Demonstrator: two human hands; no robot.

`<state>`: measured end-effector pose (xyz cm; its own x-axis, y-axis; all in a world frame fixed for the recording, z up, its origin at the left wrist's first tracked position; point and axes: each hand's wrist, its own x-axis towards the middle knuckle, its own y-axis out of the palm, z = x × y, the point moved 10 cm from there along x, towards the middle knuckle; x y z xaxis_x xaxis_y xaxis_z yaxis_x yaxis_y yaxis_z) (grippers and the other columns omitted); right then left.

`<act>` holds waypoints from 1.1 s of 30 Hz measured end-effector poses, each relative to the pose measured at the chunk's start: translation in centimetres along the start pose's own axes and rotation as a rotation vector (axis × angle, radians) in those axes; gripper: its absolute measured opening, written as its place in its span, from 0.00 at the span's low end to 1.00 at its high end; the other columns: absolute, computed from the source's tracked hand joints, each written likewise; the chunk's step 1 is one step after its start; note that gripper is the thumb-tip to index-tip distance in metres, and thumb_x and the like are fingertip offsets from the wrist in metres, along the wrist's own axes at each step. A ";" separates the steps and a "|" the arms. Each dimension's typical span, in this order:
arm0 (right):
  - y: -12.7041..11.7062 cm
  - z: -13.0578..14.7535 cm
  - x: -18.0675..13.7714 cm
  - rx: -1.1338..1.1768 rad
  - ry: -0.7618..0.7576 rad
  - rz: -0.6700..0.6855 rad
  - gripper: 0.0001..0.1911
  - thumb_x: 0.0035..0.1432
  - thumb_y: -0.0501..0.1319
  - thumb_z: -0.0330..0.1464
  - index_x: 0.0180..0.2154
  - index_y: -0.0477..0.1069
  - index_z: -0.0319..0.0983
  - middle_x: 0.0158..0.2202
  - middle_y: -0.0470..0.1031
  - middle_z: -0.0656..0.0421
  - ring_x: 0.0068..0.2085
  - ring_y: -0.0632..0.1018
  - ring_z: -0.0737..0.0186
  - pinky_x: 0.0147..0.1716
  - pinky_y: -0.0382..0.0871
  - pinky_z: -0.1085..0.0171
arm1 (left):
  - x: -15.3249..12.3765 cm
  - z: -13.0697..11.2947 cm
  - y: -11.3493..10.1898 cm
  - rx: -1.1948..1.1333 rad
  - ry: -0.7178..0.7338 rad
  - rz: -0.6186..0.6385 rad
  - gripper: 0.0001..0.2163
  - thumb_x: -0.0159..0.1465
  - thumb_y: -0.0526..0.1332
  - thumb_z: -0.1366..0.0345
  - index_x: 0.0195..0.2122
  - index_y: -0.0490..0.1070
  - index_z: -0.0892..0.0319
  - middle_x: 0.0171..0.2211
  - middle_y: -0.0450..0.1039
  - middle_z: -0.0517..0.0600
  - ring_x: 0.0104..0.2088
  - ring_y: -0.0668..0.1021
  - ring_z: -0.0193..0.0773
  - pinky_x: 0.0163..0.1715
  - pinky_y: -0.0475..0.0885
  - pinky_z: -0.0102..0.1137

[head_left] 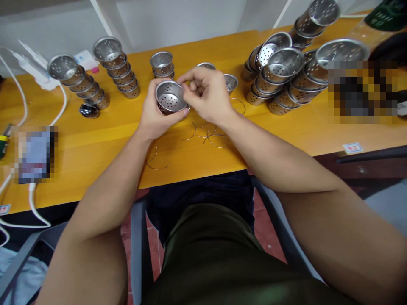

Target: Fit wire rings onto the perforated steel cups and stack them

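Nearest to the camera is your dark green shirt (206, 262), at six o'clock. The perforated metal cup (171, 98) is at eleven o'clock from the middle of the view, its mouth upward, over the yellow bench (95, 148). Your left hand (154, 113) grips it, the fingers around its side. Your right hand (206, 93) has its fingers pinched together at the cup's rim; what is between them, I cannot tell. Thin curved wires (208, 134) lie near, at six o'clock from this hand.
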<state>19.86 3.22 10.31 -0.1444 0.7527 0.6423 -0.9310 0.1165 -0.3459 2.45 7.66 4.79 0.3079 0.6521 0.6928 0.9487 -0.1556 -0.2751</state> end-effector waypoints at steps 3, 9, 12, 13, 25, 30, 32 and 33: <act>-0.1 0.0 0.1 -0.023 0.009 -0.011 0.03 0.78 0.74 0.36 0.48 0.84 0.45 0.32 0.68 0.62 0.35 0.74 0.58 0.43 0.79 0.58 | 0.0 -0.3 0.0 -0.003 0.005 0.023 0.53 0.52 0.88 0.23 0.69 0.71 0.45 0.64 0.83 0.56 0.66 0.88 0.63 0.69 0.87 0.56; -0.1 0.2 0.0 -0.028 0.031 -0.012 0.01 0.76 0.74 0.34 0.47 0.85 0.45 0.31 0.67 0.63 0.33 0.73 0.59 0.42 0.78 0.58 | -0.2 -1.8 0.1 0.012 0.098 0.030 0.53 0.55 0.87 0.23 0.70 0.68 0.43 0.62 0.83 0.56 0.61 0.89 0.61 0.62 0.88 0.56; -0.4 0.5 -0.1 -0.042 0.036 -0.029 0.03 0.77 0.74 0.36 0.48 0.84 0.46 0.30 0.65 0.64 0.33 0.73 0.58 0.41 0.78 0.57 | -0.3 -1.6 0.5 0.040 0.056 0.070 0.56 0.53 0.87 0.22 0.72 0.67 0.44 0.64 0.82 0.57 0.63 0.88 0.62 0.65 0.88 0.57; -0.5 0.6 -0.1 -0.045 0.037 -0.034 0.03 0.76 0.74 0.36 0.49 0.84 0.46 0.29 0.65 0.64 0.32 0.73 0.58 0.41 0.78 0.57 | -0.3 -1.8 0.7 0.040 0.062 0.084 0.58 0.51 0.88 0.22 0.73 0.66 0.43 0.65 0.82 0.56 0.63 0.88 0.61 0.64 0.88 0.57; 0.9 0.1 0.1 0.227 0.097 0.077 0.08 0.75 0.75 0.40 0.43 0.84 0.44 0.30 0.77 0.62 0.29 0.74 0.63 0.31 0.75 0.62 | -0.5 -1.1 0.1 0.044 -0.132 0.044 0.47 0.55 0.85 0.21 0.60 0.78 0.49 0.55 0.88 0.54 0.57 0.90 0.59 0.57 0.88 0.54; 1.6 1.2 0.0 0.453 0.085 0.319 0.24 0.70 0.81 0.57 0.45 0.84 0.45 0.32 0.80 0.63 0.26 0.77 0.64 0.28 0.77 0.61 | -0.2 0.5 -1.0 -0.035 -0.189 0.023 0.41 0.56 0.84 0.20 0.52 0.82 0.50 0.50 0.92 0.51 0.51 0.91 0.55 0.54 0.89 0.54; 1.6 0.9 0.0 0.439 0.131 0.346 0.32 0.64 0.84 0.64 0.44 0.81 0.46 0.32 0.81 0.63 0.28 0.79 0.62 0.30 0.81 0.60 | -0.1 0.6 -1.3 -0.039 -0.183 0.010 0.42 0.55 0.84 0.20 0.51 0.83 0.50 0.49 0.92 0.53 0.49 0.92 0.55 0.53 0.91 0.55; 1.5 0.7 0.0 0.426 0.157 0.351 0.34 0.62 0.84 0.66 0.44 0.80 0.47 0.32 0.81 0.63 0.28 0.80 0.61 0.30 0.82 0.60 | -0.1 0.5 -1.4 -0.034 -0.176 0.006 0.42 0.55 0.85 0.20 0.51 0.84 0.51 0.49 0.92 0.54 0.49 0.92 0.56 0.54 0.91 0.55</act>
<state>18.22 2.98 10.28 -0.4479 0.7904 0.4180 -0.8939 -0.4045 -0.1931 1.08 8.22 4.80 0.2994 0.7705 0.5628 0.9496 -0.1834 -0.2542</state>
